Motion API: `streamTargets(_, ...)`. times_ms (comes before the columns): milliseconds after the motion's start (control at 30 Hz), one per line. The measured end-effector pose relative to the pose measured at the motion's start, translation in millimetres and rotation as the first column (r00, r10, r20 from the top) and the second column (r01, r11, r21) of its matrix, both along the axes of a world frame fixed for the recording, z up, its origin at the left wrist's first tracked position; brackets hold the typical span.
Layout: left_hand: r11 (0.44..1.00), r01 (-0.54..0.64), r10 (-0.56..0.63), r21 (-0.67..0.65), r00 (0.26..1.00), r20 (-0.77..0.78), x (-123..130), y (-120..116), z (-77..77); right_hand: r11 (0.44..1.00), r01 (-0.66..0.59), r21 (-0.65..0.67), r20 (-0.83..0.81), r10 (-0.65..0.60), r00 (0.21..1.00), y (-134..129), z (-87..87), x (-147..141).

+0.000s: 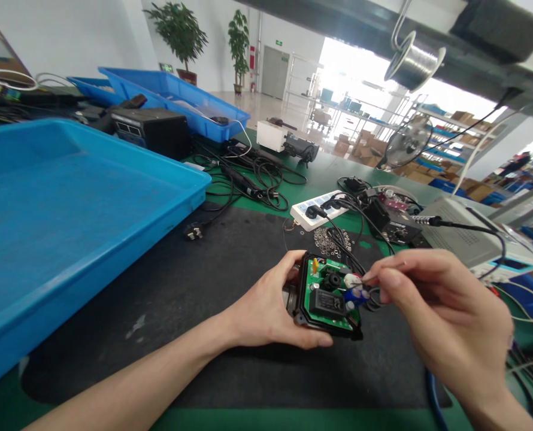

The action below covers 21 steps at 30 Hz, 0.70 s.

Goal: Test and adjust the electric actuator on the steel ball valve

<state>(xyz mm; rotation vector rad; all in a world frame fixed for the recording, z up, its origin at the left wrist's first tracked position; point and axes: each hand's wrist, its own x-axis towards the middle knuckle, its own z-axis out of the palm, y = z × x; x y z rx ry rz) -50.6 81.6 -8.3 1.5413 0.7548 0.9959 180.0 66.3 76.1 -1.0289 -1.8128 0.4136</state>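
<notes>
Circuit board (333, 294), green and set with components, is seated in an open black housing (300, 305), which is held over a dark mat (194, 293) on the green bench (333, 170). On the board a black rectangular block (329, 303), blue cylinders (354, 295), a white part (351, 280) and a yellow part (315, 266) are mounted. The housing is grasped by the left hand (278, 305), whose digits are wrapped round its left side and near edge; the board's face is tilted toward the viewer. A thin tool (390, 267) is pinched in the fingertips of the right hand (441, 299), its tip brought close to the white part and the blue cylinders; whether they are touched cannot be told.

Just beyond the housing, small metal rings (329, 240) are scattered in a cluster beside a white power strip (309, 219), into which black plugs are pushed. A loose plug (193, 231) is seen farther left. The left side is taken up by a large blue tray (69, 179), behind which a black box (152, 133) and blue bins (167, 99) are placed. To the right, a grey instrument (455, 236) is set. Overhead a spool of wire (414, 61) is hung; beyond the bench a fan (408, 142) and potted plants (176, 33) are seen.
</notes>
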Motion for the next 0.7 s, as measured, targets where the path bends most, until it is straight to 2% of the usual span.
streamTargets(67, 1.0, 0.005, -0.005, 0.003, 1.0, 0.001, -0.3, -0.2, 1.7, 0.967, -0.058, -0.249, -0.115, 0.03, 0.993, 16.0, 4.7, -4.3)
streamTargets(100, 1.0, 0.006, -0.006, 0.004, 1.0, -0.001, -0.3, -0.3, 2.4, 0.924, -0.127, -0.362, -0.175, 0.067, 0.982, 25.7, 6.3, -6.3)
streamTargets(133, 1.0, 0.006, -0.006, 0.003, 1.0, -0.004, -0.3, -0.2, 3.0, 0.867, -0.194, -0.459, -0.228, 0.096, 0.969, 35.7, 6.9, -8.2)
streamTargets(233, 1.0, 0.007, -0.007, 0.006, 1.0, -0.016, -0.3, 0.3, 4.0, 0.641, -0.339, -0.689, -0.343, 0.123, 0.931, 60.3, 3.6, -12.6)
streamTargets(267, 1.0, 0.008, -0.008, 0.009, 1.0, -0.017, -0.4, 0.5, 4.1, 0.583, -0.366, -0.726, -0.369, 0.119, 0.922, 65.1, 1.7, -13.7)
streamTargets(300, 1.0, 0.007, -0.007, 0.012, 1.0, -0.018, -0.5, 0.6, 4.2, 0.551, -0.379, -0.744, -0.385, 0.111, 0.916, 67.9, -0.2, -14.7)
streamTargets(367, 1.0, 0.004, -0.004, 0.017, 1.0, -0.017, -1.0, 0.6, 4.3, 0.562, -0.372, -0.738, -0.386, 0.1, 0.917, 68.6, -2.6, -16.1)
streamTargets(533, 1.0, 0.004, -0.004, 0.007, 1.0, -0.009, -1.4, -0.1, 4.2, 0.686, -0.322, -0.652, -0.326, 0.13, 0.936, 59.8, -1.8, -18.1)
streamTargets(633, 1.0, -0.006, 0.006, 0.008, 1.0, 0.003, -0.5, -0.2, 4.0, 0.788, -0.267, -0.554, -0.236, 0.159, 0.959, 53.5, 2.1, -17.8)
streamTargets(700, 1.0, -0.006, 0.006, 0.009, 1.0, 0.009, 0.2, -0.1, 3.9, 0.878, -0.211, -0.43, -0.148, 0.162, 0.976, 46.8, 5.0, -16.0)
